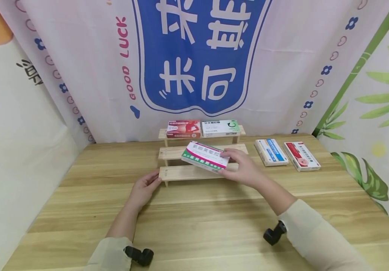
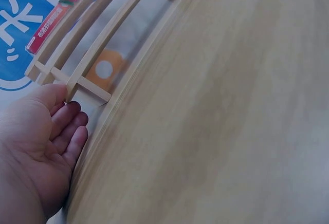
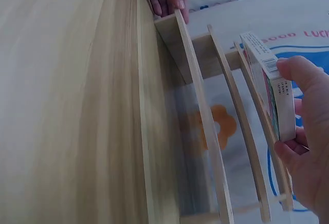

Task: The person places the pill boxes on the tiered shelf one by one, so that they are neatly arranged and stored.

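A white, green and magenta medicine box (image 1: 205, 157) is held by its right end in my right hand (image 1: 243, 169), tilted above the middle and lowest steps of a three-step wooden rack (image 1: 184, 173). In the right wrist view, thumb and fingers of that hand grip the end of the box (image 3: 275, 88). My left hand (image 1: 143, 190) is at the left end of the lowest step. The left wrist view shows its thumb against the step's end (image 2: 72, 82), the other fingers curled beneath it.
On the top step lie a red medicine box (image 1: 183, 129) and a white-green one (image 1: 220, 128). Right of the rack, a blue-white box (image 1: 271, 152) and a red-white box (image 1: 301, 156) lie on the wooden table (image 1: 201, 226). A printed cloth (image 1: 106, 94) hangs behind.
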Available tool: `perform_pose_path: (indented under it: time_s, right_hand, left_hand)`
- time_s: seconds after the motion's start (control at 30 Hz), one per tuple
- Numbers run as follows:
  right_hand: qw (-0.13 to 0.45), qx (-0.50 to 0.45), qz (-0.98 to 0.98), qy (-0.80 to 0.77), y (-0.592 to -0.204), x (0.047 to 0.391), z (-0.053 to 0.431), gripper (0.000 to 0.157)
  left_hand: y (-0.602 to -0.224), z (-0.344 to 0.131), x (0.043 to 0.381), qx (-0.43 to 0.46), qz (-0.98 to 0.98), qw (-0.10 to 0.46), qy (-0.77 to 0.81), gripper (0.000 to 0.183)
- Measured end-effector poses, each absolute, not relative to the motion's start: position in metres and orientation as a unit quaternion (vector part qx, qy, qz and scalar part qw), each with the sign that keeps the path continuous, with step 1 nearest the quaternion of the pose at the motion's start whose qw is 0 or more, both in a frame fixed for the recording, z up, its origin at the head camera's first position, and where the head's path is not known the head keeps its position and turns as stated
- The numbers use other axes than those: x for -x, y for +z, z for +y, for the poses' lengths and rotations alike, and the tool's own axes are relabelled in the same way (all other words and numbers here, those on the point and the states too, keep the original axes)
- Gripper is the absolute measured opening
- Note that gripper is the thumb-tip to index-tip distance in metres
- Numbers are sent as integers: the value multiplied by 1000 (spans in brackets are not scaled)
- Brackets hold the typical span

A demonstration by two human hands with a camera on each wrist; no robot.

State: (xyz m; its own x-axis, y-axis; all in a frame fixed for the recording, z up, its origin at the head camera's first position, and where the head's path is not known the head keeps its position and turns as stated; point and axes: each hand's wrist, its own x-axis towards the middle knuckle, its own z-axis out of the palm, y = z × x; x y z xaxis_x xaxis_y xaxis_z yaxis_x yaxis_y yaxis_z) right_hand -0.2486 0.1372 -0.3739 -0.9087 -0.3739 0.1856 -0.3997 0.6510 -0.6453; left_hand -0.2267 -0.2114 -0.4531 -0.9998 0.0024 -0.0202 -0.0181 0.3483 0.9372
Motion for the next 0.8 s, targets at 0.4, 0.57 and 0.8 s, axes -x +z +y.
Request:
perform_pose_path:
  time_s: [0.4, 0.57, 0.8]
  right_hand:
    - [-2, -247, -912, 327, -375, 270, 91, 63]
    - [-9, -255, -915, 312, -377, 278, 85, 63]
    - [-24, -234, -921, 309, -380, 284, 81, 62]
  left_hand:
    - [-455, -211, 229, 2, 819, 17, 574, 47]
    - [-456, -212, 229, 4, 821, 19, 571, 47]
    - [-456, -212, 228, 6, 817, 16, 576, 47]
